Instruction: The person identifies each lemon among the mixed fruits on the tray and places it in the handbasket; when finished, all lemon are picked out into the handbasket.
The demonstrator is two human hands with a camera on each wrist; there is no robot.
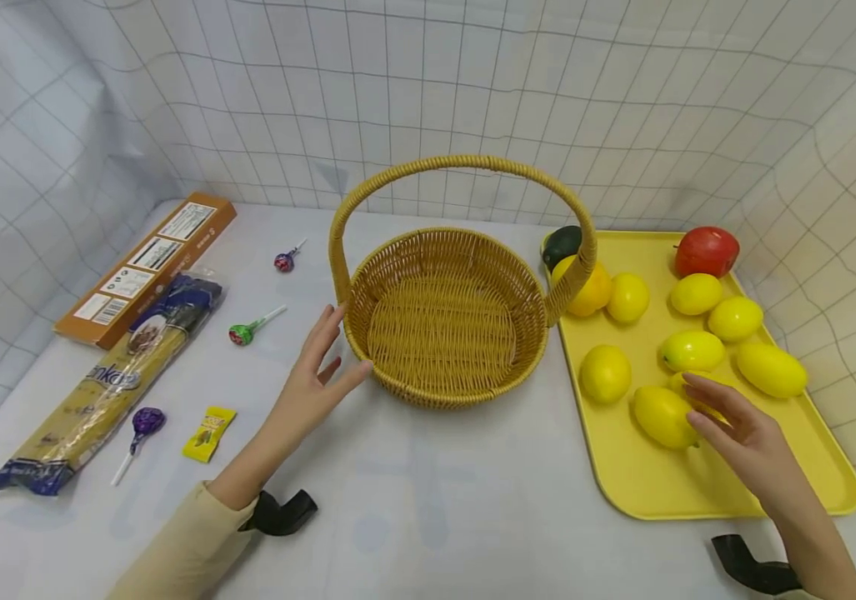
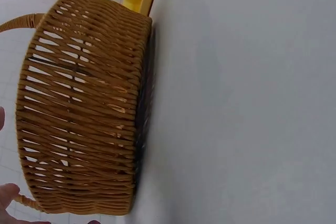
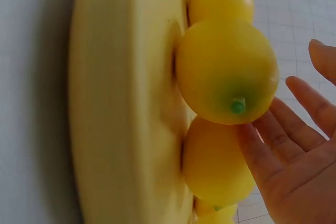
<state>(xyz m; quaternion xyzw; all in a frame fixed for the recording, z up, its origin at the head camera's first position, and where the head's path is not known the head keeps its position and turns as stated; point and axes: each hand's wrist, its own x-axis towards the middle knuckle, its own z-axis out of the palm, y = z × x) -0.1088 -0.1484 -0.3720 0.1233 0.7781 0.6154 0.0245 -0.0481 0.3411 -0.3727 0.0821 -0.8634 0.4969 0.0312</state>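
A round wicker basket [image 1: 438, 333] with a tall arched handle stands mid-table with a bare bottom. My left hand [image 1: 311, 396] is at its left rim, thumb and fingers spread; only fingertips show at the edge of the left wrist view, beside the woven wall [image 2: 79, 114]. On the right, my right hand [image 1: 753, 442] hovers over the yellow tray [image 1: 626, 492], fingers loosely bent beside a lemon [image 1: 663, 417]. In the right wrist view the fingers [image 3: 281, 135] reach behind that green-tipped lemon [image 3: 226, 66], thumb held apart from it. Another lemon [image 1: 698, 387] is partly hidden by this hand.
The tray also carries several lemons [image 1: 605, 374], an orange [image 1: 585, 287], a red apple-like fruit [image 1: 707, 252] and a dark green fruit [image 1: 564, 246]. Leftward lie an orange-brown box [image 1: 146, 267], a pasta packet [image 1: 108, 383], lollipops [image 1: 242, 334] and a yellow wrapped candy [image 1: 209, 434].
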